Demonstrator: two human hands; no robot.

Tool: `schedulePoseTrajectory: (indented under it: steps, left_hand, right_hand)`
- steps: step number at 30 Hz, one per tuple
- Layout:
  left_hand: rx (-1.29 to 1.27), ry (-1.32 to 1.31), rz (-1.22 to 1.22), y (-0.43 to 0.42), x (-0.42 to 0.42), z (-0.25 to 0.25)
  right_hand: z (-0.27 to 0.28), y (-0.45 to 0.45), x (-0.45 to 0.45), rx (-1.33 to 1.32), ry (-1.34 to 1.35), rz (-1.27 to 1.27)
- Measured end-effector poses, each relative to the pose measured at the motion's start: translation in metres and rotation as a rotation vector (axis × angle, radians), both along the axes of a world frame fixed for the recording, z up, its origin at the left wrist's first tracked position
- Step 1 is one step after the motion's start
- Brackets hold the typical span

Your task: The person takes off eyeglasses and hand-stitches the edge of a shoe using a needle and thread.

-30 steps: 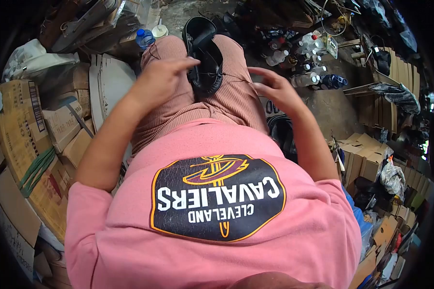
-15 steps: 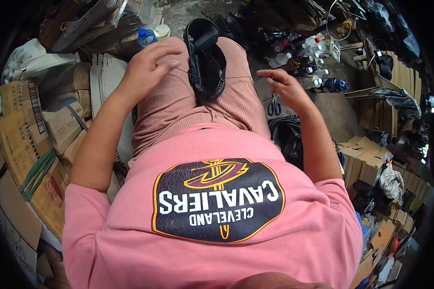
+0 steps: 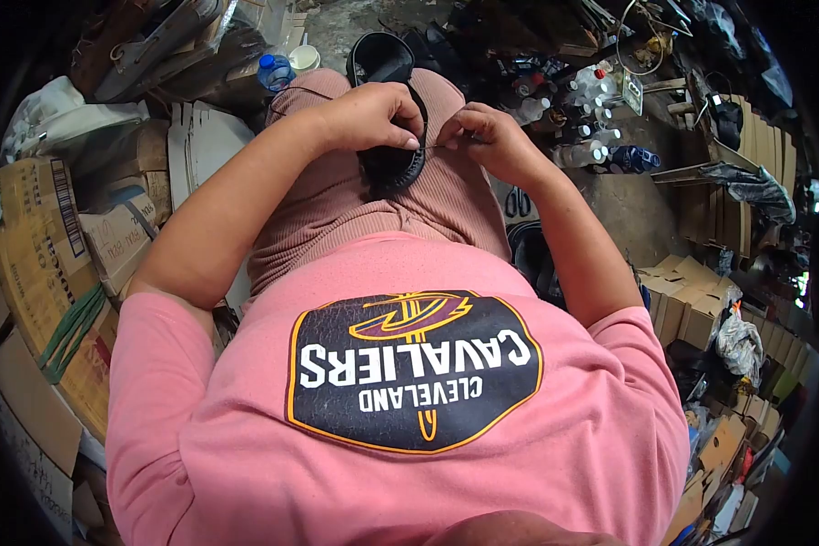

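A black shoe (image 3: pixel 384 56) lies lengthwise between my thighs, its opening facing up and its near end showing a stitched-looking rim. My left hand (image 3: pixel 373 118) reaches across the shoe, thumb and finger pinched at its right edge, seemingly on the thread. Just to the right, my right hand (image 3: pixel 482 135) is closed in a pinch on the dark thread (image 3: pixel 434 146), which runs short between the two hands. Another stretch of dark thread loops over my left knee. Whether a needle is in either hand is too small to tell.
Scissors (image 3: pixel 517 202) lie on the floor by my right thigh. A blue-capped bottle (image 3: pixel 274 73) and a white cup (image 3: pixel 305 60) stand past my left knee. Several plastic bottles (image 3: pixel 587 153) are at the right. Cardboard boxes (image 3: pixel 32 237) are stacked on the left.
Both hands have come inward to the shoe's right edge, the left one crossing over it. The thread stretched across the shoe is now short between them, with a loop at the left knee.
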State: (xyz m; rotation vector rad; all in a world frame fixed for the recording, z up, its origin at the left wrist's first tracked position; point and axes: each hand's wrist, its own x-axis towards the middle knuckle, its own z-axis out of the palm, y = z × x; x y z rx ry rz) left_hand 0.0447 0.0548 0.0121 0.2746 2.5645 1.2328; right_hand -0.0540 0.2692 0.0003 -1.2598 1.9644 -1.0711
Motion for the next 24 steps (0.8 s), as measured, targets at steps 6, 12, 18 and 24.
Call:
schedulePoseTrajectory:
  steps: [6, 12, 18, 24]
  left_hand:
    - [0.210, -0.155, 0.046, -0.001, 0.001, -0.004]
    - [0.344, -0.242, 0.024, -0.009, 0.003, -0.012]
    - [0.318, -0.250, -0.061, -0.010, 0.003, -0.011]
    - [0.225, -0.224, -0.109, -0.010, 0.003, -0.010]
  right_hand:
    - [-0.001, -0.002, 0.006, 0.024, -0.091, 0.014]
    - [-0.007, 0.002, 0.022, -0.095, -0.090, -0.061]
    - [0.000, 0.008, 0.033, -0.057, 0.069, -0.088]
    - [0.017, 0.005, 0.037, 0.013, 0.260, -0.023]
